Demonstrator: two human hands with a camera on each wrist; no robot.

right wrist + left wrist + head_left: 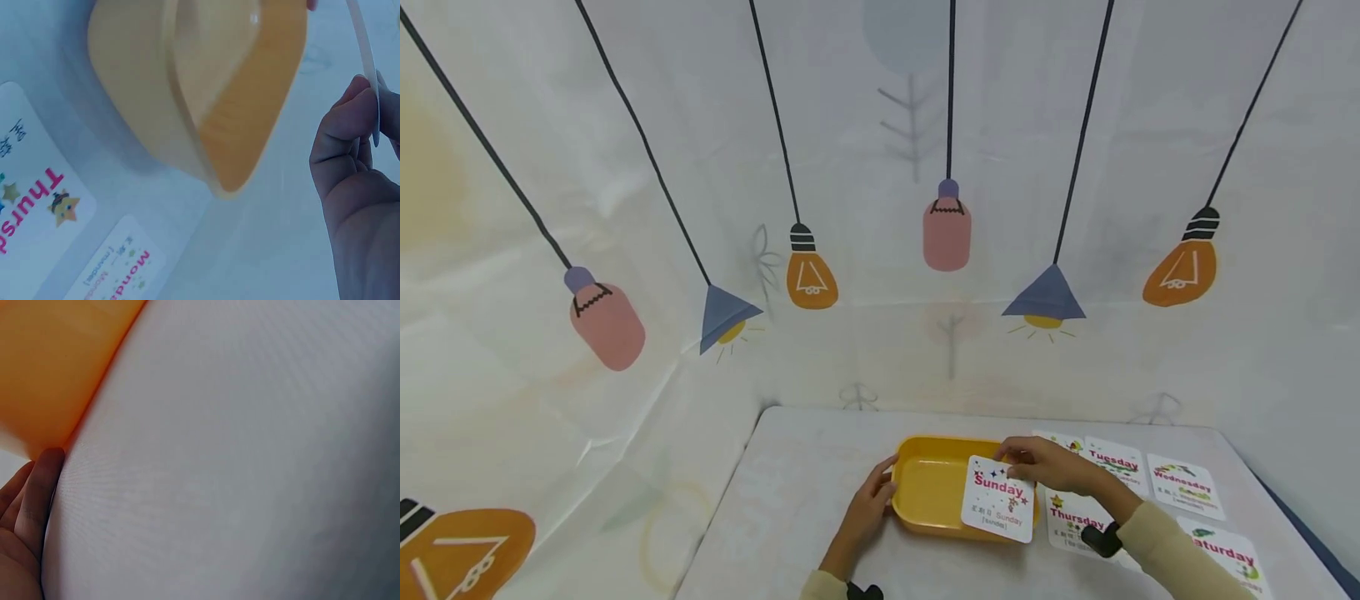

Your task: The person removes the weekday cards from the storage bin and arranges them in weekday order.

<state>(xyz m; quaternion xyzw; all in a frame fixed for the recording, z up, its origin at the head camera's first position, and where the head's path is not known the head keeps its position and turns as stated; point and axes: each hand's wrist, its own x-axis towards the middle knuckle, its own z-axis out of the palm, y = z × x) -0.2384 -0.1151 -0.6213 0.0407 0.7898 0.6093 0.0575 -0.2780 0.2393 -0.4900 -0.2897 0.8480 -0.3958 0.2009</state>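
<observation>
My right hand [1051, 463] pinches the upper right corner of a white "Sunday" flashcard [994, 507], which is tilted over the right part of a yellow tray [928, 483]. Seen edge-on in the right wrist view, the flashcard [364, 44] sits between thumb and fingertips of that hand [356, 150]. At the tray's left side, my left hand [867, 507] rests its fingers against the outer wall. The left wrist view shows those fairly straight fingers [40, 487] right at the tray's lower edge [69, 394].
Right of the tray, other day flashcards lie in rows: "Tuesday" [1114, 463], "Wednesday" [1186, 487], "Thursday" [1067, 521] and "Saturday" [1225, 554]. A "Monday" flashcard [119, 265] appears in the right wrist view. My right forearm covers part of the rows. A lamp-patterned curtain [880, 350] stands behind the table.
</observation>
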